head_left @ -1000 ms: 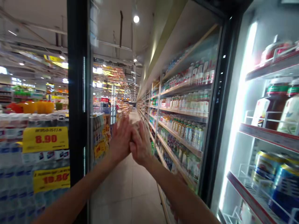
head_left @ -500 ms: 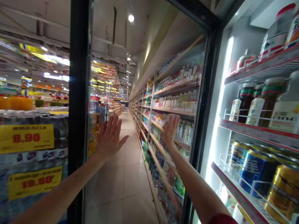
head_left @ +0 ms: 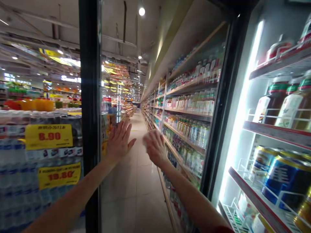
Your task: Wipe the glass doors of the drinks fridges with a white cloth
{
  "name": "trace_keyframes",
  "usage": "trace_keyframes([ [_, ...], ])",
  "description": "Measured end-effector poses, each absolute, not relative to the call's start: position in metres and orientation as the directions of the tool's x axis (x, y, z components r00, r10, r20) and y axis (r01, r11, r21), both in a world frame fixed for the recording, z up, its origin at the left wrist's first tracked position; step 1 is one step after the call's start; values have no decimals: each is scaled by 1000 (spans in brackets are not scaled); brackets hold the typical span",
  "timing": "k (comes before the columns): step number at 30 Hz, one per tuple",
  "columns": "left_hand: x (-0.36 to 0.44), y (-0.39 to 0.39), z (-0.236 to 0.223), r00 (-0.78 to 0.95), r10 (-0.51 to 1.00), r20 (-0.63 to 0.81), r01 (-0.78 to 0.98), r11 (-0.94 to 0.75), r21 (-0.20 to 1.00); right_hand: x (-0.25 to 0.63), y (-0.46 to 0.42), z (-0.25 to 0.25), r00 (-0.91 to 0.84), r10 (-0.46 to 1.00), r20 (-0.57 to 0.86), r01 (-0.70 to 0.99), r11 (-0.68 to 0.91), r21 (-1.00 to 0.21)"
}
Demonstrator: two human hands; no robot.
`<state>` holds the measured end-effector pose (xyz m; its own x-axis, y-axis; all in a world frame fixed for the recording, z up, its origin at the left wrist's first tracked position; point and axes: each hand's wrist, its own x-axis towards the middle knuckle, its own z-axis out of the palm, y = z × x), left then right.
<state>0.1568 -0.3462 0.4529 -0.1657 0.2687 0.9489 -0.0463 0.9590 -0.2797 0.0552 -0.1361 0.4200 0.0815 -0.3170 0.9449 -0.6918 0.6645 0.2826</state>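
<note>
A glass cooler door (head_left: 131, 181) with a dark frame stands swung out before me, the shelves and aisle showing in or through its pane. My left hand (head_left: 120, 139) lies flat against the glass near the frame's left upright, fingers stretched and thumb apart. Close by to the right, my right hand (head_left: 155, 147) is at the pane with its fingers bent and pressed together. Motion smears it; a pale patch shows at its fingers, too blurred to name.
On the right, the lit cooler holds bottles (head_left: 289, 103) and cans (head_left: 286, 181) on wire-railed shelves. Stacked packs of bottled water (head_left: 14, 181) with yellow price signs (head_left: 48, 136) stand at the left. The door's black upright (head_left: 90, 97) runs between them and the pane.
My right hand has swept left and slightly down across the glass, nearer my left hand. The left hand stays flat on the pane; the whole view has shifted a little.
</note>
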Motion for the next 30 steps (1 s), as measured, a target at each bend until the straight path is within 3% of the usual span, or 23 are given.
trace_keyframes([
  [1, 158, -347, 445, -166, 267, 949, -40, 960, -277, 58, -138, 413, 96, -428, 899, -700, 613, 367],
  [2, 159, -349, 434, -172, 261, 950, -32, 962, -270, 57, -132, 409, 82, -437, 896, -700, 615, 363],
  [3, 161, -350, 421, -184, 249, 951, -24, 966, -257, 52, -120, 407, 35, -344, 938, -692, 669, 271],
  [5, 164, -352, 394, -209, 215, 954, -13, 975, -223, 39, -90, 407, -72, 73, 995, -626, 773, -101],
  [6, 164, -353, 382, -214, 206, 955, -13, 977, -214, 34, -79, 408, -96, 281, 955, -582, 763, -283],
  [7, 164, -354, 373, -212, 202, 956, -19, 977, -210, 32, -75, 407, -100, 419, 903, -552, 731, -400],
  [8, 164, -354, 367, -204, 205, 957, -27, 976, -215, 34, -79, 404, -96, 464, 880, -548, 714, -436],
  [9, 163, -355, 363, -194, 216, 957, -34, 973, -227, 40, -90, 399, -91, 412, 906, -568, 726, -387],
  [11, 160, -357, 363, -184, 236, 954, -41, 968, -247, 57, -121, 384, -69, 53, 996, -656, 750, -85],
  [13, 158, -358, 366, -188, 237, 953, -43, 967, -249, 70, -142, 372, -17, -295, 955, -713, 674, 196],
  [14, 158, -358, 367, -191, 238, 952, -43, 967, -250, 72, -143, 368, -6, -357, 934, -716, 653, 246],
  [15, 157, -359, 368, -196, 237, 952, -43, 967, -250, 69, -138, 368, -17, -329, 944, -704, 675, 222],
  [16, 157, -359, 369, -199, 237, 951, -43, 967, -250, 64, -127, 370, -47, -211, 976, -677, 725, 124],
  [19, 155, -360, 367, -193, 234, 953, -42, 968, -246, 49, -100, 383, -115, 295, 949, -564, 767, -307],
  [20, 154, -360, 366, -190, 232, 954, -41, 969, -244, 49, -101, 385, -114, 363, 925, -554, 749, -362],
  [21, 153, -360, 365, -185, 232, 955, -39, 969, -243, 51, -107, 384, -112, 338, 934, -570, 748, -339],
  [24, 152, -361, 365, -179, 228, 957, -29, 971, -237, 64, -133, 370, -81, -120, 989, -676, 736, 33],
  [26, 152, -362, 366, -185, 225, 957, -27, 972, -234, 62, -129, 359, -71, -281, 957, -695, 703, 155],
  [28, 153, -362, 366, -191, 223, 956, -28, 972, -233, 47, -99, 356, -122, -122, 985, -642, 767, 15],
  [30, 153, -361, 365, -194, 222, 955, -27, 972, -231, 28, -61, 360, -182, 225, 957, -544, 788, -289],
])
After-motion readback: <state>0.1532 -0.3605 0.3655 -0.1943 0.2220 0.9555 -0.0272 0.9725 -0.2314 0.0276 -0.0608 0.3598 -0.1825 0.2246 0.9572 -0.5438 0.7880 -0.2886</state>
